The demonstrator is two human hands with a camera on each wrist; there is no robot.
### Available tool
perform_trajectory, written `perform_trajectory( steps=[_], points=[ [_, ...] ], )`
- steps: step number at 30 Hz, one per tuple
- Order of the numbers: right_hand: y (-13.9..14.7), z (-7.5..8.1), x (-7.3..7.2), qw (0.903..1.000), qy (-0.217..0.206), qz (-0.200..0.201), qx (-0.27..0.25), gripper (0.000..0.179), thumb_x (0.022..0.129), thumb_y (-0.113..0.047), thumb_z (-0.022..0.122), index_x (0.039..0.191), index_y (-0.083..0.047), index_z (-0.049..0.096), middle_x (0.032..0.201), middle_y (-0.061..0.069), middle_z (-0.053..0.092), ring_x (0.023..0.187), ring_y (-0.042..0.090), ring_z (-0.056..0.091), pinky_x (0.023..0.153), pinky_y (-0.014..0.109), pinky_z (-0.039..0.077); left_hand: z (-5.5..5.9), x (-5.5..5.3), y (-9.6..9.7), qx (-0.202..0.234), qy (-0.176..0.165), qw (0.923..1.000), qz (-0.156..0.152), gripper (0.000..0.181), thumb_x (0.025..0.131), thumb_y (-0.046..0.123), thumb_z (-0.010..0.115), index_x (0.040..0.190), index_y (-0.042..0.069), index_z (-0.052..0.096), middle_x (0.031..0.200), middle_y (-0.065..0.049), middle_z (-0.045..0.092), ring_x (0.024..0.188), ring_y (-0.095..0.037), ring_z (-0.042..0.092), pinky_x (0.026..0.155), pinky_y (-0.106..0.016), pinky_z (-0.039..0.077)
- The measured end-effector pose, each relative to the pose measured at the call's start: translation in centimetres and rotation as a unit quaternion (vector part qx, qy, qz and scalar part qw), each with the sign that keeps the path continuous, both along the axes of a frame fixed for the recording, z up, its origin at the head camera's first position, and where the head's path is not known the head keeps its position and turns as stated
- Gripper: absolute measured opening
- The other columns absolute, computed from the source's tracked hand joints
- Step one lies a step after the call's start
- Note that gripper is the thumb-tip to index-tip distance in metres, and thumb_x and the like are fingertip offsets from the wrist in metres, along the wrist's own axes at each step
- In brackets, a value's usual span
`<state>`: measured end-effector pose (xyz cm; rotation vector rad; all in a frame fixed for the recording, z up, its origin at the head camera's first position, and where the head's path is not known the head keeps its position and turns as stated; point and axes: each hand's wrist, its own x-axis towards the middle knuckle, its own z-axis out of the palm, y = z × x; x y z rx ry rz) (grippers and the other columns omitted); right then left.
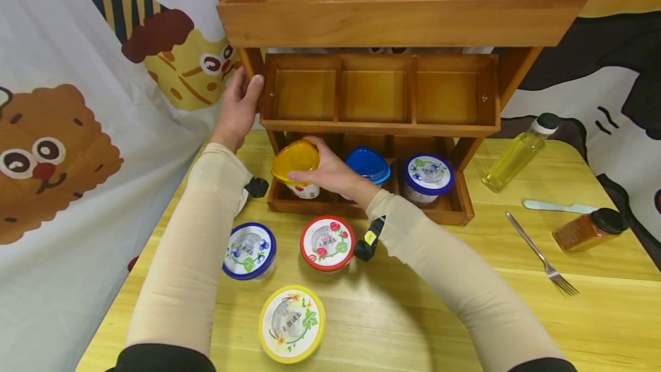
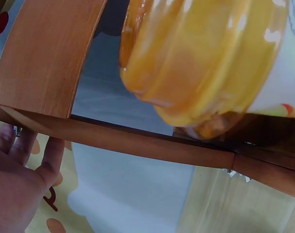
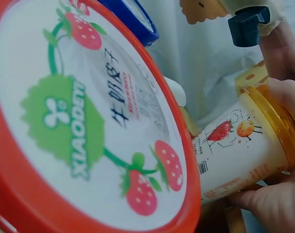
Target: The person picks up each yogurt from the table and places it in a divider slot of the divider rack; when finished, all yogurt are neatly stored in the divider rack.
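My right hand (image 1: 335,172) grips a white cup with an orange lid (image 1: 296,161) by its side, tilted at the left compartment of the rack's bottom tier. The right wrist view shows a strawberry and an orange fruit printed on the cup (image 3: 235,145), with the thumb and fingers round its lid end. My left hand (image 1: 238,109) holds the left side of the three-tier wooden rack (image 1: 403,22), its fingers (image 2: 51,158) behind the wood in the left wrist view. A blue-lidded cup (image 1: 368,164) and a purple-lidded tub (image 1: 428,174) occupy the bottom tier's other compartments.
In front of the rack stand a red-lidded tub (image 1: 327,244), a purple-lidded tub (image 1: 250,250) and a yellow-lidded tub (image 1: 292,324). At the right lie an oil bottle (image 1: 518,154), a butter knife (image 1: 558,206), a fork (image 1: 541,257) and a spice jar (image 1: 588,231).
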<state>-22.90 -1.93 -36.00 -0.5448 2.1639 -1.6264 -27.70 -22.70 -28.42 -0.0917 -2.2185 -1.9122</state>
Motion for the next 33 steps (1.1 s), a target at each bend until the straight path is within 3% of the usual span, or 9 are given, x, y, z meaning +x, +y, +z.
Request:
perform_trajectory(
  steps=[9,16,18,26,33],
  points=[
    [-0.4,-1.2,0.1,0.9989,-0.006,-0.013,0.044,0.098,0.079,-0.033,0.084,0.151,-0.018,0.019,0.139,0.012,0.046,0.121,0.027,0.052,0.105,0.038,0.047,-0.2,-0.1,-0.1,-0.004,-0.002,1.0,0.003,0.054,0.102,0.04,0.049,0.153,0.027,0.034,0.144,-0.009,0.05,0.122,-0.021,0.053,0.107,-0.04,0.044],
    [-0.5,-1.8,0.0,0.9981,-0.004,-0.009,0.06,0.097,0.081,-0.032,0.083,0.151,-0.015,0.019,0.137,0.013,0.047,0.121,0.028,0.053,0.106,0.039,0.046,0.6,1.2,0.6,-0.009,-0.009,0.9999,-0.003,0.054,0.103,0.04,0.048,0.153,0.026,0.033,0.146,-0.008,0.049,0.124,-0.021,0.052,0.108,-0.04,0.043],
    [-0.5,-2.0,-0.1,0.9977,-0.005,-0.009,0.067,0.097,0.081,-0.033,0.082,0.152,-0.015,0.019,0.137,0.013,0.047,0.121,0.028,0.052,0.107,0.039,0.046,0.5,1.1,0.5,-0.008,-0.01,0.9999,-0.005,0.055,0.103,0.04,0.047,0.154,0.027,0.032,0.147,-0.008,0.048,0.126,-0.022,0.051,0.109,-0.04,0.042],
    [-0.4,-1.9,-0.4,0.9958,-0.01,0.0,0.09,0.099,0.083,-0.037,0.08,0.154,-0.013,0.016,0.142,0.013,0.045,0.124,0.027,0.051,0.108,0.039,0.045,0.3,0.6,0.3,-0.012,-0.011,0.9999,0.0,0.057,0.102,0.041,0.048,0.155,0.027,0.031,0.147,-0.007,0.047,0.126,-0.021,0.051,0.109,-0.039,0.043],
    [0.0,-1.5,-0.6,0.9943,-0.002,0.023,0.104,0.096,0.084,-0.033,0.079,0.155,-0.01,0.019,0.143,0.013,0.044,0.125,0.027,0.05,0.108,0.041,0.044,0.9,1.1,0.3,-0.008,-0.012,0.9999,-0.006,0.059,0.103,0.039,0.048,0.156,0.025,0.027,0.151,-0.007,0.044,0.132,-0.022,0.048,0.112,-0.04,0.04]
  ],
)
